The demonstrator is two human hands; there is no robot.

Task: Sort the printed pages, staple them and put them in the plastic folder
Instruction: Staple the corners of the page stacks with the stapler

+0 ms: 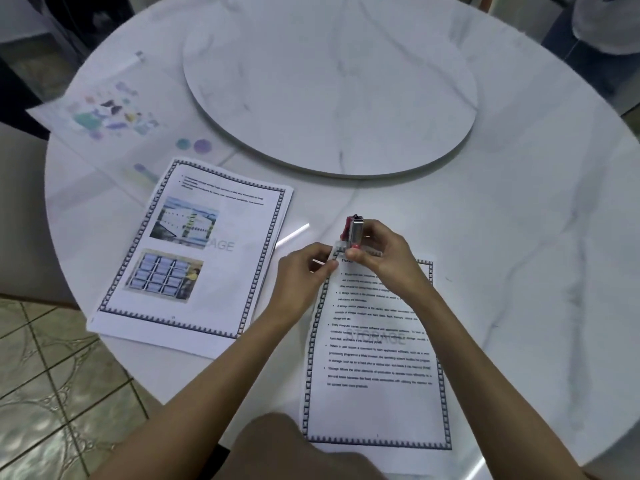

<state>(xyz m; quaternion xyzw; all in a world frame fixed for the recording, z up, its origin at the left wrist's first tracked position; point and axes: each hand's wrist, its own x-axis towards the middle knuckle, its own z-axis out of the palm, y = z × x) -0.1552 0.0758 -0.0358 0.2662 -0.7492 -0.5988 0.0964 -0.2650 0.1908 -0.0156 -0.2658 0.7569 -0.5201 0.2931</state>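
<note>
A set of text pages with a chequered border lies on the round white table in front of me. My right hand grips a small red and silver stapler over the pages' top left corner. My left hand pinches that same corner beside the stapler. A second stack of printed pages with two pictures lies to the left. Further left, by the table's edge, lies the clear plastic folder with coloured prints on it.
A large round marble turntable takes up the middle of the table. The table's near-left edge drops to a tiled floor. A chair back shows at the far left.
</note>
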